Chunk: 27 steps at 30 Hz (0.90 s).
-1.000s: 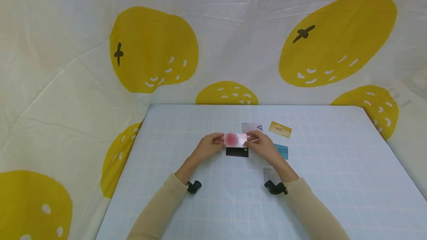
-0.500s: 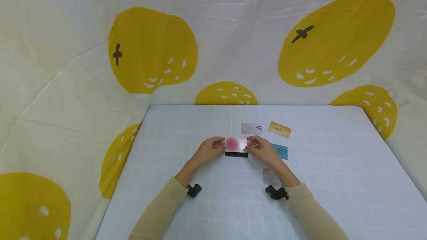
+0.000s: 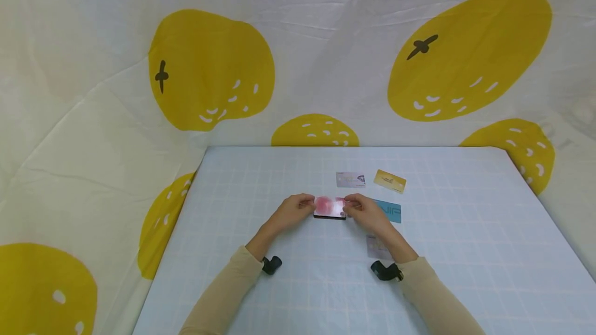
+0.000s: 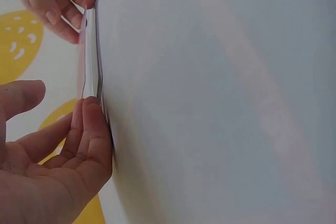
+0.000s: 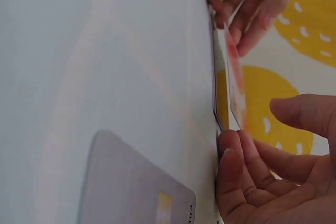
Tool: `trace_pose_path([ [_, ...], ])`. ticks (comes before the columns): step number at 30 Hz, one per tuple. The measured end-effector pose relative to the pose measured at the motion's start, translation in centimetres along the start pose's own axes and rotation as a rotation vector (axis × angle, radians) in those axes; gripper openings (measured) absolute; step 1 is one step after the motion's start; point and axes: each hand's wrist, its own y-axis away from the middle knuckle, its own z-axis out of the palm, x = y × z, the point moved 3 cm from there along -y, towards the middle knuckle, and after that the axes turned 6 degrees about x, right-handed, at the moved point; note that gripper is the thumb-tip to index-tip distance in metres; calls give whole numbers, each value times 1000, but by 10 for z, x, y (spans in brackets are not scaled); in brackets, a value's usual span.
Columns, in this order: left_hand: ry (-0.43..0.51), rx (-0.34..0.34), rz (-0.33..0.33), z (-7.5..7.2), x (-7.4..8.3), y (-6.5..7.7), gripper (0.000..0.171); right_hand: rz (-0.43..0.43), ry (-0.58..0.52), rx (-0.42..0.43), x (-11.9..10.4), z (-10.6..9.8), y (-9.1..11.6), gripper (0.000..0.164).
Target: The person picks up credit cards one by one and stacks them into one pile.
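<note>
A pink-and-white card (image 3: 328,207) spans the gap between my two hands, slightly above the table. My left hand (image 3: 293,210) pinches its left end, and my right hand (image 3: 367,212) pinches its right end. In both wrist views the index finger stands off from the card. Under it lies a black card (image 3: 329,217), mostly hidden, with only a dark strip showing along the near edge. The right wrist view shows the held card (image 5: 235,77) edge-on, with a narrow gap to a thin dark-edged card (image 5: 213,72) below.
To the right lie a teal card (image 3: 392,212), partly behind my right hand, and a gold card (image 3: 390,181). A pale card (image 3: 351,179) lies farther back. Another pale card (image 3: 377,247) is partly covered by my right forearm. A pale checked cloth (image 3: 465,231) covers the table.
Both hands have moved down and nearer with the pink-and-white card. It now covers most of the black card, which showed more before. The other cards stay put.
</note>
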Motion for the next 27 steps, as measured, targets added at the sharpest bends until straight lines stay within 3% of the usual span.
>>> trace_pose_path([
  [20, -73, -47, -61, 3, 1, -5, 39, 39, 7, -24, -1, 1, 1, 37],
  [27, -81, -43, -33, 3, 2, -7, 38, 45, 34, -16, 0, 3, 1, 39],
])
